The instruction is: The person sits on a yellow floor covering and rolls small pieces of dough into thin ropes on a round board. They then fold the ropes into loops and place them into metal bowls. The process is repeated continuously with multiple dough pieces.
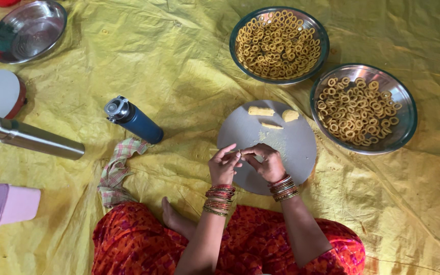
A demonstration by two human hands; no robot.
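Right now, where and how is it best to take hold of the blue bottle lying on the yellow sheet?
Probably grip the blue bottle around its middle, from above. It lies on its side, so the round body is free on both long sides; the metal cap at its upper-left end looks narrower and less even.

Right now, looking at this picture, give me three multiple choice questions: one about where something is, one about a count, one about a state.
1. Where do the dough pieces lie?
A. on the round grey board
B. in a steel bowl
C. on the checked cloth

2. How many bowls hold dough rings?
A. one
B. two
C. three

3. What state are the hands in?
A. flat on the sheet
B. gripping the blue bottle
C. fingertips together over the board

Answers:
1 A, three pieces sit on the board's far part.
2 B, the near bowl and far bowl are filled.
3 C, left hand and right hand meet, pinching something small.
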